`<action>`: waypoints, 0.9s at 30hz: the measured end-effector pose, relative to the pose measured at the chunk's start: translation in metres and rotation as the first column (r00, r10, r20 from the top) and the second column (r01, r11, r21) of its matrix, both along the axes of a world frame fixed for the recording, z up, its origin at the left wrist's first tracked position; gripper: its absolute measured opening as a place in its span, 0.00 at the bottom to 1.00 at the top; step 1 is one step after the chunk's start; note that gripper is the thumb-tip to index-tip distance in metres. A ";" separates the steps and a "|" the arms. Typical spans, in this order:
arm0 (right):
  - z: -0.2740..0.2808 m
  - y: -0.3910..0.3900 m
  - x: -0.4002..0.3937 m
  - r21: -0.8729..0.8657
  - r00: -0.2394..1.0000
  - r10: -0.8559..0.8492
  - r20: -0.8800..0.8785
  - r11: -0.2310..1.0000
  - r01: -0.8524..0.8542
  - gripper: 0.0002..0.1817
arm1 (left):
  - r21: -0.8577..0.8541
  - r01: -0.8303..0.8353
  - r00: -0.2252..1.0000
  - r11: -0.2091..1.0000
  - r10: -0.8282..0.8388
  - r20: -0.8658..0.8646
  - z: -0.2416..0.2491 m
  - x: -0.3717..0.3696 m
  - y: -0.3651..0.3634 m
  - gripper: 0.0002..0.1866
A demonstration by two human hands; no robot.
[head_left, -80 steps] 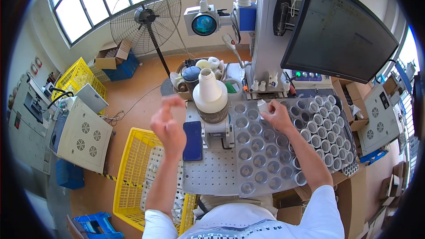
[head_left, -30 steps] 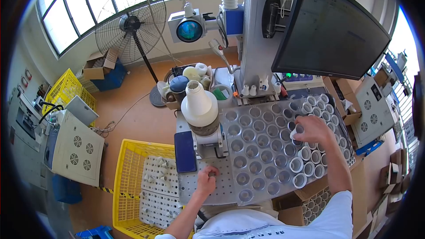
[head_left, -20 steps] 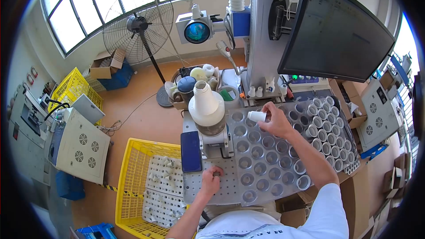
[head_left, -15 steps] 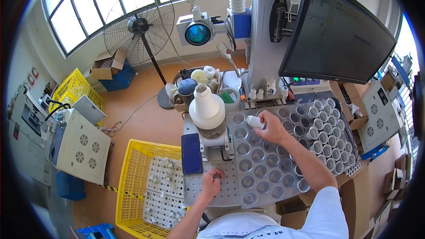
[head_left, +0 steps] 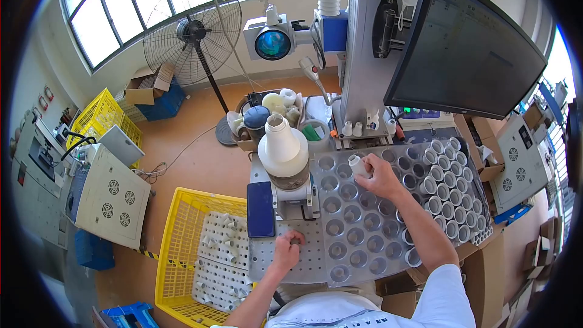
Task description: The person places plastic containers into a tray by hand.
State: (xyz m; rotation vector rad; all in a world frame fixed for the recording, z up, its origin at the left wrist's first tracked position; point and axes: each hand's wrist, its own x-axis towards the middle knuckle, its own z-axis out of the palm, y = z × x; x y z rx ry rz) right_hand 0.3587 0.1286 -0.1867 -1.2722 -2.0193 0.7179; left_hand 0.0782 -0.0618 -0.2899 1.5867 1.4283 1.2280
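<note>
My right hand point(head_left: 381, 177) grips a small white bottle-shaped piece point(head_left: 359, 167) between thumb and fingers. It is held nearly upright, narrower end up, over the clear plastic tray point(head_left: 363, 218) of round cups. My left hand point(head_left: 287, 249) rests with curled fingers on the perforated metal plate point(head_left: 310, 240); what it holds, if anything, is hidden. Between and beyond my hands stands a white stepped cone point(head_left: 282, 149) on a metal fixture. A dark blue phone point(head_left: 261, 209) lies left of that fixture. White ring-ended pieces point(head_left: 449, 191) fill the tray's right side.
A yellow crate point(head_left: 173, 249) with perforated boards and small white pieces stands at the left. The monitor point(head_left: 467, 48) overhangs the tray's far right. A lens head point(head_left: 272, 44) hangs above the far side of the fixture. A tub of parts point(head_left: 270, 112) sits behind the cone.
The white piece has turned from lying sideways to nearly upright in my right hand, which has shifted slightly right. My left hand stays on the plate.
</note>
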 end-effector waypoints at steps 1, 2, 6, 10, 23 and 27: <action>0.000 0.000 0.000 0.000 1.000 0.000 0.000 1.000 0.000 0.21 | 0.000 0.000 1.000 1.000 0.000 0.000 0.000 0.000 0.000 0.13; 0.000 0.000 0.000 0.004 1.000 0.002 -0.006 1.000 -0.002 0.21 | 0.003 -0.002 1.000 1.000 0.002 -0.004 0.001 0.000 0.000 0.13; 0.000 0.000 0.001 0.005 1.000 0.002 -0.005 1.000 -0.002 0.20 | -0.012 -0.001 1.000 1.000 0.000 -0.019 0.006 0.001 0.000 0.12; -0.001 0.001 0.001 0.015 1.000 0.010 -0.014 1.000 -0.010 0.20 | -0.005 0.002 1.000 1.000 -0.002 0.001 0.004 0.002 0.000 0.12; 0.002 0.001 0.005 -0.024 1.000 -0.001 -0.025 1.000 0.000 0.21 | 0.056 -0.015 0.999 0.998 0.013 0.043 -0.002 -0.003 0.002 0.13; -0.006 0.006 0.009 -0.072 0.996 -0.044 -0.078 0.997 0.039 0.21 | 0.239 -0.205 0.973 0.949 0.172 0.154 0.086 -0.015 0.023 0.13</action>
